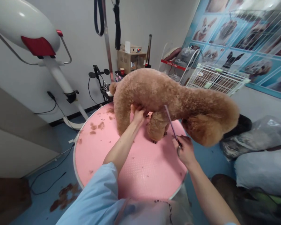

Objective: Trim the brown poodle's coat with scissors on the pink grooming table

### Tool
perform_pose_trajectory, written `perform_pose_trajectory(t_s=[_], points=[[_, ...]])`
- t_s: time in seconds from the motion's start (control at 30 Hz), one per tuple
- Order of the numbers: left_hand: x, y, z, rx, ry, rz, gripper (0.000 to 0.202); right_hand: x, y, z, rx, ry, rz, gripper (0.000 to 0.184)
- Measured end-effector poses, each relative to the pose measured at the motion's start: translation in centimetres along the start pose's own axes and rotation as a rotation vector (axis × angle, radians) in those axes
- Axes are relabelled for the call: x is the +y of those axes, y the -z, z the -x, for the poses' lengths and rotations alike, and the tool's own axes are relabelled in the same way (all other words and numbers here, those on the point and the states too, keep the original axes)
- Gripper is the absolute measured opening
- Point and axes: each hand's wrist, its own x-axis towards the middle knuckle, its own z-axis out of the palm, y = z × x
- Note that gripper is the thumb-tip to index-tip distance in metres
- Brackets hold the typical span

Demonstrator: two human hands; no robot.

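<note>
A curly brown dog (152, 84) stands on a round pink grooming table (103, 162), its head low toward the right. My left hand (139, 114) reaches under its belly and holds it there, thumb against the fur and fingers curled, their tips partly hidden. My right hand (184, 150) is closed around a thin purple metal comb (170, 120). The comb's toothed end points up and touches or overlaps the fur behind the front leg. Something dark with a shiny loop also shows in my right palm; I cannot make out what it is.
Fur clippings (97, 126) lie on the table and on the floor. A white dryer (25, 25) on a stand is at the left. Behind the dog are a grooming post (107, 47), a wooden cabinet (131, 59) and a wire cage (215, 78). Bags (264, 168) crowd the right side.
</note>
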Motion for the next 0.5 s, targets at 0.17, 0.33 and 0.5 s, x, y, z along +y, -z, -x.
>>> perform_pose_trajectory(t_s=[0.17, 0.33, 0.5], points=[[-0.4, 0.0, 0.2, -0.008, -0.01, -0.055, 0.021, 4.2, 0.3, -1.7, -0.037, -0.013, -0.13, 0.031], [-0.5, -0.1, 0.5, -0.023, -0.01, -0.075, 0.026, 6.0, 0.6, -3.0, -0.215, -0.06, -0.243, 0.034], [-0.5, -0.1, 0.6, -0.028, -0.031, -0.104, 0.023, 4.7, 2.1, -3.8, -0.296, -0.099, -0.313, 0.036]])
